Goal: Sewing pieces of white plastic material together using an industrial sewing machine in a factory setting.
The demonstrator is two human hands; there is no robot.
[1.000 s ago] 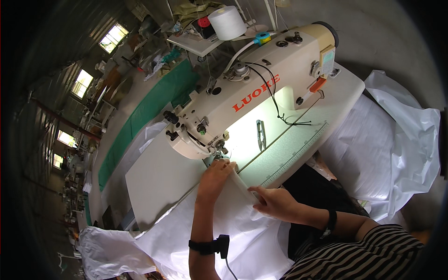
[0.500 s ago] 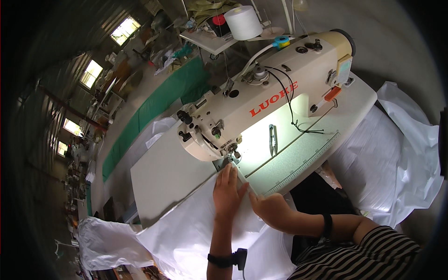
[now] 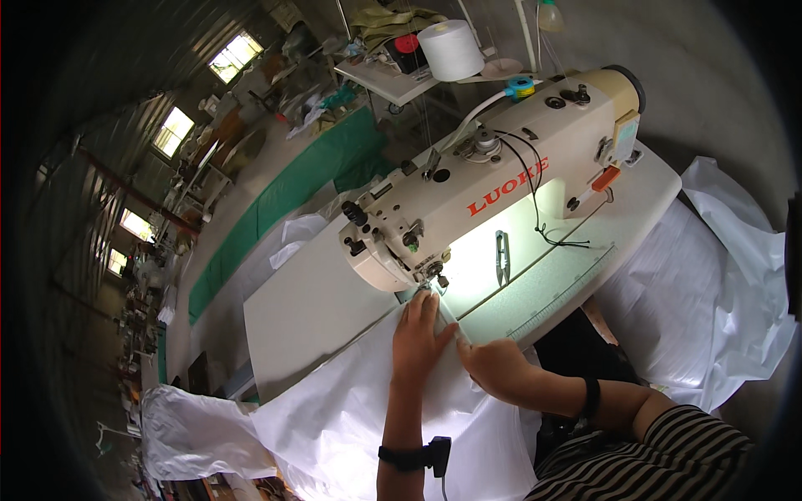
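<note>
Now pressing white fabric (image 3: 351, 392) onto the worktop (image 3: 313, 313) just before the sewing machine's (image 3: 455, 213) needle area, left hand (image 3: 415, 341) flat, thumb spread, not curled as a second ago; pinching its edge with the right hand (image 3: 499, 367), nearer the left.

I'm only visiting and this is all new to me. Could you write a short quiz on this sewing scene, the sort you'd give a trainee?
1. Multiple choice: what lies on the worktable, beside the sewing machine?
a) a screwdriver
b) thread snips
c) a hammer

2. True or false: the left hand lies on the white material, closer to the needle end than the right hand.

3. Fill in the colour: the large thread cone beyond the machine is ____.

Key: 1 is b; 2 is true; 3 is white.
</note>
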